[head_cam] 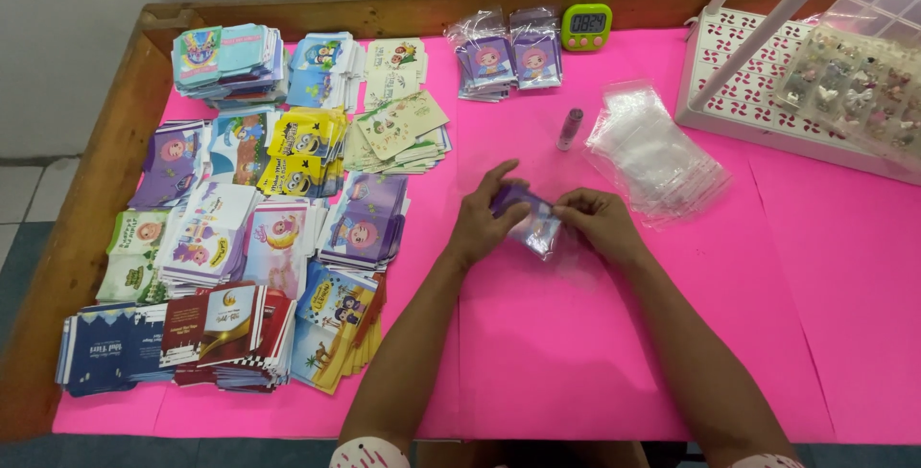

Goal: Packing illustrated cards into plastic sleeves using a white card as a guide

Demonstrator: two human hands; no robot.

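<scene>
Both hands pinch one purple card in a clear sleeve [531, 222] at tabletop centre: left hand [484, 221] grips its end, right hand [597, 219] its mouth. Finished packets [508, 56] sit at twelve o'clock; card stacks [259, 219] at nine o'clock and empty sleeves [657, 152] at two o'clock remain.

pink table cover [595, 353] | stacks of printed cards [249, 228] at left | green digital timer [586, 26] at back edge | small purple tube [570, 128] | white perforated rack [739, 65] | clear compartment box [863, 84]
</scene>
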